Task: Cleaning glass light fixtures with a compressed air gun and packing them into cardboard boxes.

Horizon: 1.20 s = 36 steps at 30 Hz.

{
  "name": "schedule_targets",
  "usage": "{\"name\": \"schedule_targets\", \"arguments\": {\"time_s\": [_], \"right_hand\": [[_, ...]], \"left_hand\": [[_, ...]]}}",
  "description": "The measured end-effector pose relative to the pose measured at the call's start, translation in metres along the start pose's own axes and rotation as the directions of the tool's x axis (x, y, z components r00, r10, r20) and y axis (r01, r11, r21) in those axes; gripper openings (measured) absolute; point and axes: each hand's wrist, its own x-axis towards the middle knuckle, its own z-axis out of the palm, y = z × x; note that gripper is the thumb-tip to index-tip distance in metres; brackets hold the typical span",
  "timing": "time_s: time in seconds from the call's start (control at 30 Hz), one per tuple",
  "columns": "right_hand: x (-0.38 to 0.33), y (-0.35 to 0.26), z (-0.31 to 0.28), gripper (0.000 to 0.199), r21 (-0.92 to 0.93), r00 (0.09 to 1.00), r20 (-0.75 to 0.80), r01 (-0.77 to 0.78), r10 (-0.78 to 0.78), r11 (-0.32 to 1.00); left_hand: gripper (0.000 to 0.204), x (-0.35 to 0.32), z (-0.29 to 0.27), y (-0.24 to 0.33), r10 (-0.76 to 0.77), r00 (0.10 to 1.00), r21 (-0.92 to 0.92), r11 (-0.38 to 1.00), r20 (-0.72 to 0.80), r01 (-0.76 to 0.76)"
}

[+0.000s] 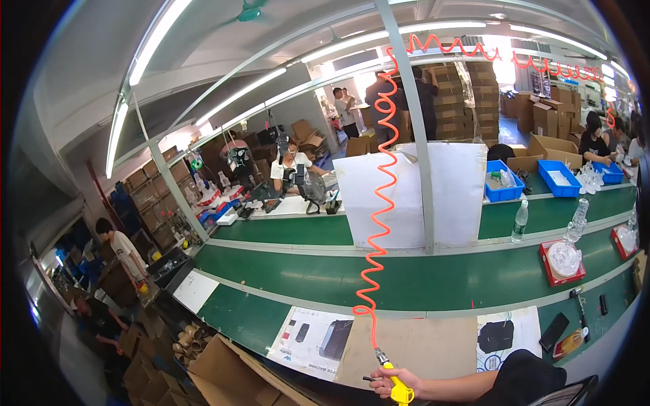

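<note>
My right hand (395, 383) is closed around a yellow air blow gun (401, 394) at the lower edge. A thin dark part juts out to the left of the fingers. From the gun's metal fitting, an orange coiled air hose (384, 183) rises to the overhead frame. My forearm comes in from the right, with a black sleeve. Below the hand lies a brown cardboard sheet (413, 342) on the green bench. My left hand is out of the picture.
A printed carton sheet (308, 338) lies left of the cardboard. An open carton (230, 372) stands at lower left. To the right are a black phone (554, 331), a red tray (562, 262) with clear parts, and a water bottle (520, 222). Several people work farther off.
</note>
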Motion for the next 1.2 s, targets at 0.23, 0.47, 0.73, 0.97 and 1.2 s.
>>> {"name": "schedule_targets", "arguments": {"time_s": [0.23, 0.47, 0.73, 0.97, 1.2], "right_hand": [[-0.006, -0.004, -0.001, 0.020, -0.065, 0.991, 0.085, -0.102, 0.107, 0.993], [-0.001, -0.002, -0.006, 0.019, -0.210, 0.987, -0.123, -0.130, 0.105, 0.969], [0.018, -0.001, -0.028, 0.015, -0.232, 0.930, -0.367, -0.109, 0.017, 0.967], [0.007, -0.002, -0.006, 0.016, -0.145, 0.986, -0.154, -0.087, 0.065, 0.986], [0.000, -0.002, 0.013, 0.018, -0.047, 0.988, -0.031, -0.151, 0.149, 0.987]], "left_hand": [[0.014, -0.002, 0.007, -0.007, 0.025, 1.000, 0.015, 1.000, -0.009, -0.025], [0.014, 0.003, 0.018, -0.020, 0.017, 1.000, -0.009, 1.000, 0.021, -0.017], [0.015, 0.010, 0.026, -0.030, 0.031, 0.999, -0.002, 1.000, 0.045, -0.030], [0.009, 0.040, 0.057, -0.007, -0.043, 0.993, -0.011, 0.999, 0.113, 0.044], [0.008, 0.023, 0.045, -0.023, -0.082, 0.991, -0.036, 0.996, 0.110, 0.086]]}}
